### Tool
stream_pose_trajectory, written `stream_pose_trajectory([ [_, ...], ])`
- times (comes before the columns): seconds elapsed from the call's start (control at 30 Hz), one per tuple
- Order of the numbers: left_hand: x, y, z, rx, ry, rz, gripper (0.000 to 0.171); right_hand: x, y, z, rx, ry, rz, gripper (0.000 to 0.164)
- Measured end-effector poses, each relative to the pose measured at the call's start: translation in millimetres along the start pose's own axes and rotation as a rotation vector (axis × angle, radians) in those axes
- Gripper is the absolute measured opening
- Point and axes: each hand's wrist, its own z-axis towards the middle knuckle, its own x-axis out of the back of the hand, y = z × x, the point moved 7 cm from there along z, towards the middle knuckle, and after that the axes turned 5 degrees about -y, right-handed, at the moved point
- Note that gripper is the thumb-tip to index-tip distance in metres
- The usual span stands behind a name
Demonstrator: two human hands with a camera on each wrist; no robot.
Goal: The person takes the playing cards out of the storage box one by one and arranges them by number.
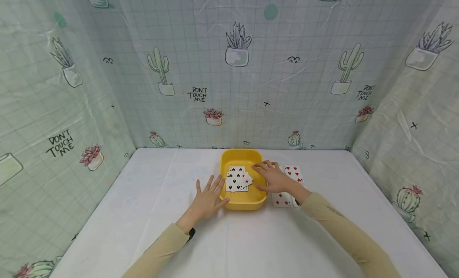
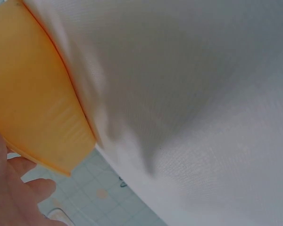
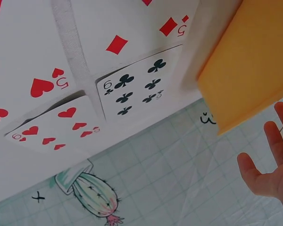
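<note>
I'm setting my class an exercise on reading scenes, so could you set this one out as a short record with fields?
Container: yellow tub on white table
Inside: overlapping spade cards, diamond card showing at right
Right of tub: six of clubs, six of hearts, five of diamonds, five of hearts
Left hand: fingers spread, by tub's left rim
Right hand: over tub's right side, no card visible in it
Backdrop: cactus-print cloth

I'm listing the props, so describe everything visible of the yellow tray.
The yellow tray looks like smooth plastic: a rounded rectangle, open-topped, with raised walls. It sits upright on the white table, longer sides running away from the person. Playing cards lie inside, showing spades and a red diamond. The left hand is at its left side, the right hand over its right; whether either touches is unclear.
</note>
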Motion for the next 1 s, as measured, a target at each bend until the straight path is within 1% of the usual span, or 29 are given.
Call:
stream_pose_trajectory([
  [0.1,1.4,0.1,0.1,0.002,0.004,0.002,0.071,-3.4,-4.5,6.5,0.003,-0.024,-0.001,0.064],
  [0.27,0.7,-0.1,0.2,0.011,-0.012,-0.001,0.071,-10.4,-12.7,17.7,0.019,-0.051,-0.035,0.065],
  [0.4,1.0,0.7,-0.1,0.002,-0.005,0.007,0.071,-15.4,-18.4,25.9,0.037,-0.06,-0.058,0.068],
  [0.53,1.7,0.9,-0.8,0.001,-0.005,0.01,0.071,-21.9,-21.2,34.9,0.038,-0.087,-0.055,0.07],
  [0.7,0.3,0.4,-1.0,0.001,-0.016,-0.008,0.072,-31.5,-20.9,44.6,0.021,-0.131,-0.062,0.073],
  [0.83,0.6,0.7,-1.4,-0.006,-0.009,-0.01,0.072,-36.2,-20.9,50.1,-0.003,-0.169,-0.062,0.077],
  [1.0,1.6,0.5,-1.2,-0.004,-0.005,0.011,0.072,-39.3,-21.9,56.4,-0.028,-0.214,-0.062,0.077],
])
